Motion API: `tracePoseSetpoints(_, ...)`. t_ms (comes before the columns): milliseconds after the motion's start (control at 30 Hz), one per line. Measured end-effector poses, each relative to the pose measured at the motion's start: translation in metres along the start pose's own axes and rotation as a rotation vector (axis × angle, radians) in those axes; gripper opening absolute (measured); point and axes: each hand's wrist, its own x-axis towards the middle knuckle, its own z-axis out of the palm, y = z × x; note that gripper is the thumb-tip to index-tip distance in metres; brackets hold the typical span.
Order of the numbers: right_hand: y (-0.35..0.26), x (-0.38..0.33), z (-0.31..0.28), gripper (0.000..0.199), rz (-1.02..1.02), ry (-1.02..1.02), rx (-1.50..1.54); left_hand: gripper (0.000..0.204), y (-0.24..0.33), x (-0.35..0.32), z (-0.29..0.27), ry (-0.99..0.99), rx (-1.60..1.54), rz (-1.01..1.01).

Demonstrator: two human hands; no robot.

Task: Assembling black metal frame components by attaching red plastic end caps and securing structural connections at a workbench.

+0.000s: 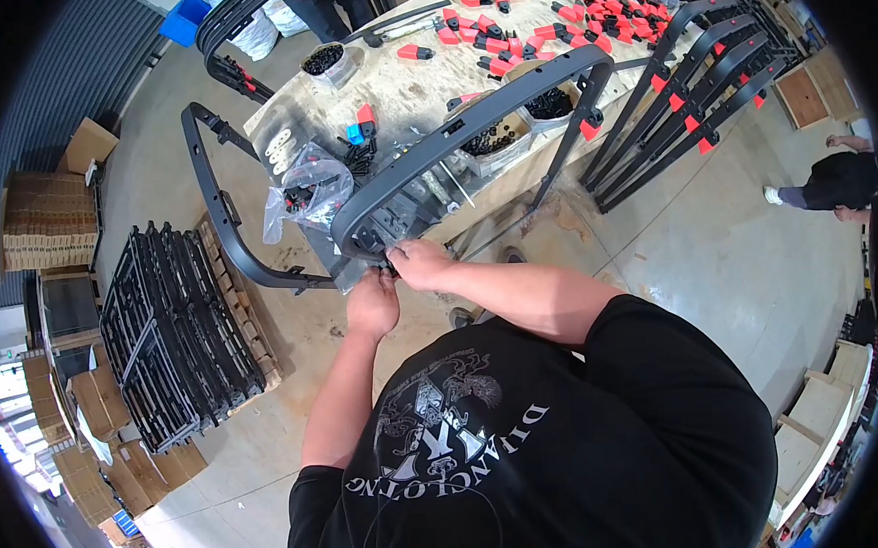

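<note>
A black tubular frame (472, 125) with rounded corners rests across the table's near side, its lower curved end just in front of me. At that end my left hand (373, 303) is closed, thumb and fingers pinched together beneath the tube. My right hand (420, 265) is closed beside it, its fingertips almost meeting the left ones. A small dark part shows between the fingertips, too covered to name. Left of my hands stands another black frame section (222, 200). A clear plastic bag (322, 186) of small parts lies behind the tube.
The wooden table (290, 109) carries red-and-black plastic pieces (585, 23), a tub of black parts (323, 62) and boxes of small fittings (549, 105). Black frames (691, 96) lean at its right. Stacked frames (172, 335) lie on a pallet at left. A person (832, 178) is at far right.
</note>
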Motion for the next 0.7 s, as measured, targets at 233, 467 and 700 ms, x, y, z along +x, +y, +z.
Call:
tracePoseSetpoints(233, 0.026, 0.040, -0.046, 0.043, -0.081, 0.378, -0.544, 0.036, -0.004, 0.000, 0.004, 0.067, -0.027, 0.020)
tracePoseSetpoints(467, 0.062, 0.115, -0.070, 0.041, 0.373, 0.064, -0.713, 0.036, 0.003, -0.001, 0.008, 0.060, -0.084, -0.022)
tracePoseSetpoints(700, 0.062, 0.116, -0.074, 0.036, 0.194, -0.116, -0.561, 0.036, -0.001, -0.010, 0.018, 0.110, -0.185, -0.152)
